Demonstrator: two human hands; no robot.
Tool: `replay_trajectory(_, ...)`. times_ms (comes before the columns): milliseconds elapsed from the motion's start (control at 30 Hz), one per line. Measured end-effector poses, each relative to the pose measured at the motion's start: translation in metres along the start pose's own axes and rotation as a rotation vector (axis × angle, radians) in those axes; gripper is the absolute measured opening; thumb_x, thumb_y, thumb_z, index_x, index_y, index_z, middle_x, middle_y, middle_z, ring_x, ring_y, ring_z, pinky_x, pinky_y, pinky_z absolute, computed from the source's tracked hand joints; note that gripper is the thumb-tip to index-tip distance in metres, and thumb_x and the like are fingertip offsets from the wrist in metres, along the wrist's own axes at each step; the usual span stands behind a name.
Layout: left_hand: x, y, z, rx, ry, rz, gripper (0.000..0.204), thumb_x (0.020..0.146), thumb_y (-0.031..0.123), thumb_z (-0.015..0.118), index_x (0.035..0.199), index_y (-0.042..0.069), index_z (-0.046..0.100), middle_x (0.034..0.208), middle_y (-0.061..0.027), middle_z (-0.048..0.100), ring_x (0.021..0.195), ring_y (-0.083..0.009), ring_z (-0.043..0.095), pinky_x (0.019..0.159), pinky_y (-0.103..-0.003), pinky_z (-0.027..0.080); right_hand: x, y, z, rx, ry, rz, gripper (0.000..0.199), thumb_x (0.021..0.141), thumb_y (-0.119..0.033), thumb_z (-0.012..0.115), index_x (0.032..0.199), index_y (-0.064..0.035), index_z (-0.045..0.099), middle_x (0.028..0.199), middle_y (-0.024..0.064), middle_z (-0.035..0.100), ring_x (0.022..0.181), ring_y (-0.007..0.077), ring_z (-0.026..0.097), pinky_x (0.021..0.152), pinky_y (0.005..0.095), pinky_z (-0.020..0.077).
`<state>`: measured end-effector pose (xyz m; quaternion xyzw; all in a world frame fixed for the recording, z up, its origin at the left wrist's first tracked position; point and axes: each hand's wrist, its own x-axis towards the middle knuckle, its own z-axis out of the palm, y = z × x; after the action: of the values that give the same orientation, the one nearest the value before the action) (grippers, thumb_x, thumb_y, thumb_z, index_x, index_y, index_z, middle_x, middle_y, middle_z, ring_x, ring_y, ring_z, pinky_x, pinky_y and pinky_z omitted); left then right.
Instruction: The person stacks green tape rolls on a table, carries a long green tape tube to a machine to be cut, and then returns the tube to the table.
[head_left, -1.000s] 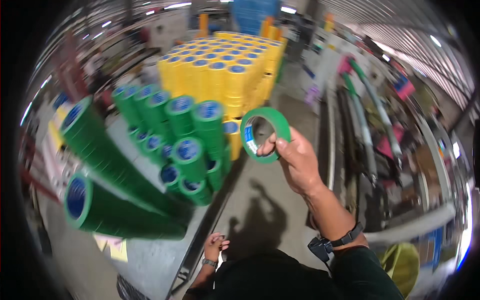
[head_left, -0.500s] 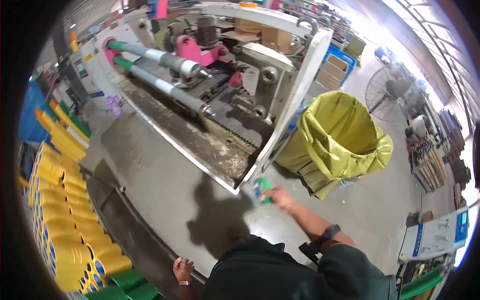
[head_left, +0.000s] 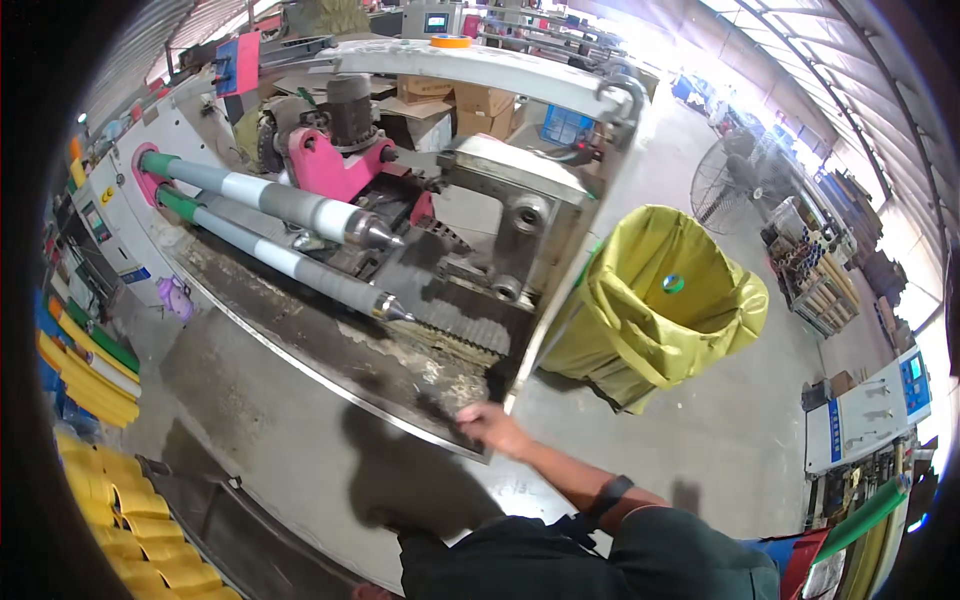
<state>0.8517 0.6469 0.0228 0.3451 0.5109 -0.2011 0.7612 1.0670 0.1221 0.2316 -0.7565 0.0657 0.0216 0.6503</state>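
My right hand [head_left: 492, 428] hangs over the near corner of the machine's metal bed [head_left: 445, 445], with nothing seen in it and the fingers loosely apart. I cannot tell whether it touches the bed. Of my left hand [head_left: 372, 592], only a sliver shows at the lower edge, its fingers hidden. A small green-and-blue ring-shaped roll [head_left: 673, 284] is inside the large yellow bag [head_left: 640, 330], which stands wide-mouthed to the right of the machine. Two long grey-and-white rollers [head_left: 300, 265] with pointed metal tips extend over the bed from the far left.
Yellow tubes [head_left: 140, 520] are stacked at lower left beside a dark trough [head_left: 240, 540]. A pink bracket [head_left: 330, 165] and a motor [head_left: 352, 110] sit on the machine. Beyond the bag stands a large fan [head_left: 725, 180]. A control cabinet [head_left: 865, 425] is at the right.
The green roll has left my right hand and is now in the yellow bag. That hand has moved left and nearer to the bed. My left hand has dropped almost out of view.
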Motion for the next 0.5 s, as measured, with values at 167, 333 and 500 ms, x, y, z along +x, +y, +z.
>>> replay_trajectory(167,0.082,0.074,-0.142,1.280,-0.502,0.927,0.043,0.100,0.033,0.037,0.132,0.007,0.047,0.141,-0.0017,0.047,0.134,-0.0219,0.035,0.111,-0.046,0.027,0.096,-0.120,0.188,-0.402,-0.480,-0.201,0.038,0.083,-0.019,0.067,0.117,-0.0045,0.058,0.107,0.0136,0.063,0.102,0.0275,0.061,0.088,0.0375,0.0481)
replay_trajectory(333,0.092,0.201,-0.064,0.289,0.170,0.154,0.045,0.100,0.031,0.040,0.139,0.007,0.043,0.142,-0.0052,0.046,0.136,-0.0203,0.033,0.111,-0.039,0.027,0.186,-0.213,0.232,-0.485,-0.325,-0.375,0.038,0.081,-0.017,0.066,0.116,-0.0046,0.057,0.105,0.0154,0.061,0.099,0.0327,0.060,0.086,0.0407,0.0481)
replay_trajectory(500,0.035,0.374,0.067,0.362,0.272,0.191,0.047,0.098,0.029,0.051,0.137,0.005,0.044,0.134,-0.0125,0.050,0.131,-0.0208,0.036,0.108,-0.034,0.029,0.286,-0.247,0.273,-0.555,-0.178,-0.575,0.040,0.078,-0.012,0.068,0.115,-0.0025,0.057,0.113,0.0189,0.060,0.107,0.0360,0.057,0.094,0.0418,0.0460)
